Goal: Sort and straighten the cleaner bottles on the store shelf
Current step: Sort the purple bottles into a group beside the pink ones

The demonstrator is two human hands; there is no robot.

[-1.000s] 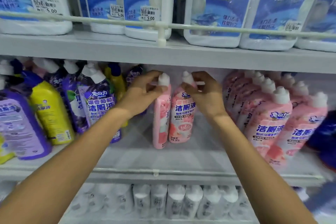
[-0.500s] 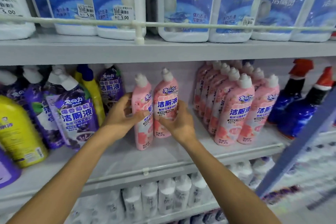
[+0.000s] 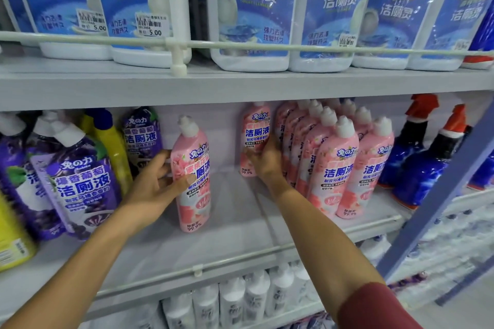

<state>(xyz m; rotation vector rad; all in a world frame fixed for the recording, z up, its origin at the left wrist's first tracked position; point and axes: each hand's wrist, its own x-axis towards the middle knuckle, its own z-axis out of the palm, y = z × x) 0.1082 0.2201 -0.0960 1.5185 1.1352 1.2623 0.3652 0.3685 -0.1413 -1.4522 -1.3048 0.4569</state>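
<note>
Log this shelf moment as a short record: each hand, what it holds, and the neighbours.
left hand: grips the front pink bottle, roughly upright, apart from the others on the middle shelf
right hand: grips the rear pink bottle, deeper in, next to the pink row
to the left: purple bottles, yellow bottle
far right: blue spray bottles
above: white bottles with blue labels
</note>
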